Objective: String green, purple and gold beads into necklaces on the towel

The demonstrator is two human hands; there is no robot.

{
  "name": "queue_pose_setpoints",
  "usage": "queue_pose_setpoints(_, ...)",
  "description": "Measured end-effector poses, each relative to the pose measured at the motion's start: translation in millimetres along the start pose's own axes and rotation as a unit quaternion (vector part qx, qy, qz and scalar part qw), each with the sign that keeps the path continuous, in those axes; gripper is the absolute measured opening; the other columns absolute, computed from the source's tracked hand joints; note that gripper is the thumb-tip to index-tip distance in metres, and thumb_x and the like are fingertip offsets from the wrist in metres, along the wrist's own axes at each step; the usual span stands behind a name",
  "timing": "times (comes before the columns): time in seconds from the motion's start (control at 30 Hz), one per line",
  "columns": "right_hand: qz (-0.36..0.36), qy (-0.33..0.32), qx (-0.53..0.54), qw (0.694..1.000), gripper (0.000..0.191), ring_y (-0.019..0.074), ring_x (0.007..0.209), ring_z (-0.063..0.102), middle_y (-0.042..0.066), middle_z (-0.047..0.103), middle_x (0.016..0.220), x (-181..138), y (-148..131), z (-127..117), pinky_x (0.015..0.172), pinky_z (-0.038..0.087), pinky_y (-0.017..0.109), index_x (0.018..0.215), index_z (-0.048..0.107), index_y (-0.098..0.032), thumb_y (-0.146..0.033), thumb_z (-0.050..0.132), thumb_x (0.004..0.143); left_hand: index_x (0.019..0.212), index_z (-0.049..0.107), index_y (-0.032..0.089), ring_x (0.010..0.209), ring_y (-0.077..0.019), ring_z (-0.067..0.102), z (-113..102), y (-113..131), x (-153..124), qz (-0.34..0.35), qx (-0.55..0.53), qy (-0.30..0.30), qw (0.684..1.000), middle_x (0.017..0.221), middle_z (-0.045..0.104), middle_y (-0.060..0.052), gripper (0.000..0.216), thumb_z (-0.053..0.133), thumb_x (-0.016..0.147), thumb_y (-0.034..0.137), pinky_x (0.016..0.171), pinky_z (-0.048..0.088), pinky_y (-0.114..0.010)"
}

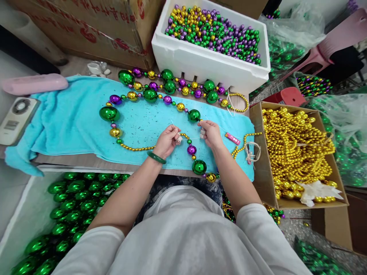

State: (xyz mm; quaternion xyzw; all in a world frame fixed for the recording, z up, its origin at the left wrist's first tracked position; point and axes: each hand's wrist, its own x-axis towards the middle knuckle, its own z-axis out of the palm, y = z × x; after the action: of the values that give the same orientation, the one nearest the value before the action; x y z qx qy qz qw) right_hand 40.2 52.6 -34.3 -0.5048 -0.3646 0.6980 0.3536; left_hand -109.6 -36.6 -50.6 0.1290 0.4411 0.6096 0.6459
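A strand of green, purple and gold beads curves across the blue towel, with a run of small gold beads passing under my left wrist. My left hand is closed in a pinch on a thin clear string, a green bangle at its wrist. My right hand pinches the string too, just below a big green bead. Between the hands, a bead string with a purple bead hangs down toward the towel's near edge. The string's ends are hard to make out.
A finished-looking bead strand lies along the back by a white foam box of beads. A cardboard box of gold beads stands right; a bin of green beads sits front left. A pink packet lies on the towel.
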Motion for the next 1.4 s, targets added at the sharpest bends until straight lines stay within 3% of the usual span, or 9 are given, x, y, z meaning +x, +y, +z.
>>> queue_pose_setpoints(0.3,-0.003,-0.001,0.004,1.0,0.015,0.002,0.037,0.021,-0.012,0.028,0.044,-2,7,2,0.035,0.015,0.016,0.066,0.057,-0.015,-0.025,0.068,0.069,0.077,0.052,0.018,0.057,-0.011,0.06,-3,3,2,0.008,-0.018,0.025,0.999,0.05,0.045,0.006,0.017,0.064,0.086,0.024,0.051,0.045,-0.017)
queue_pose_setpoints(0.57,0.001,0.025,-0.012,1.0,0.014,0.0029,0.035,0.021,-0.012,0.027,0.039,-4,13,5,0.035,0.016,0.018,0.063,0.054,-0.016,-0.021,0.063,0.071,0.068,0.05,0.016,0.039,-0.0037,0.034,-6,-7,5,0.036,0.006,0.0,0.999,0.046,0.037,0.008,0.021,0.061,0.087,0.016,0.041,0.032,-0.015)
queue_pose_setpoints(0.73,-0.004,0.052,-0.03,0.998,0.016,0.0037,0.034,0.02,-0.012,0.027,0.038,0,11,6,0.034,0.016,0.018,0.062,0.052,-0.017,-0.02,0.061,0.074,0.067,0.047,0.017,0.038,-0.0038,0.033,-3,-6,8,0.045,0.003,0.041,0.998,0.045,0.036,0.009,0.024,0.059,0.088,0.015,0.042,0.033,-0.015)
queue_pose_setpoints(0.93,-0.045,0.002,-0.09,0.995,0.015,0.0045,0.034,0.023,-0.011,0.029,0.038,-2,6,6,0.034,0.02,0.02,0.064,0.057,-0.017,-0.025,0.063,0.074,0.075,0.053,0.018,0.055,-0.0112,0.058,2,3,8,0.074,0.023,0.026,0.997,0.047,0.044,0.005,0.016,0.055,0.09,0.018,0.05,0.043,-0.017)
queue_pose_setpoints(1.13,-0.028,0.024,-0.044,0.998,0.015,0.0051,0.035,0.02,-0.012,0.027,0.038,-2,13,3,0.036,0.017,0.021,0.062,0.052,-0.019,-0.024,0.059,0.074,0.067,0.051,0.017,0.044,-0.0068,0.044,-9,-9,9,0.084,0.048,0.007,0.995,0.043,0.035,0.007,0.022,0.058,0.088,0.015,0.049,0.038,-0.017)
queue_pose_setpoints(1.23,-0.039,0.045,-0.072,0.996,0.015,0.0057,0.036,0.021,-0.011,0.03,0.04,-2,15,-1,0.038,0.018,0.022,0.062,0.052,-0.019,-0.025,0.057,0.075,0.065,0.049,0.017,0.041,-0.006,0.037,-12,-14,7,0.082,0.06,0.017,0.995,0.042,0.032,0.009,0.024,0.061,0.086,0.017,0.047,0.035,-0.017)
queue_pose_setpoints(1.3,-0.076,0.02,-0.139,0.987,0.015,0.0064,0.039,0.026,-0.009,0.035,0.043,-5,13,0,0.041,0.022,0.023,0.064,0.056,-0.018,-0.027,0.057,0.076,0.067,0.05,0.018,0.043,-0.0067,0.039,-10,-9,5,0.108,0.094,0.003,0.99,0.043,0.033,0.008,0.022,0.062,0.085,0.021,0.05,0.038,-0.019)
queue_pose_setpoints(1.4,-0.129,-0.099,-0.254,0.954,0.014,0.0073,0.046,0.033,-0.009,0.04,0.047,-14,6,8,0.048,0.028,0.023,0.078,0.068,-0.015,-0.026,0.066,0.071,0.073,0.057,0.018,0.052,-0.0085,0.05,1,9,2,0.205,0.175,-0.028,0.963,0.05,0.047,0.005,0.015,0.061,0.085,0.025,0.059,0.044,-0.023)
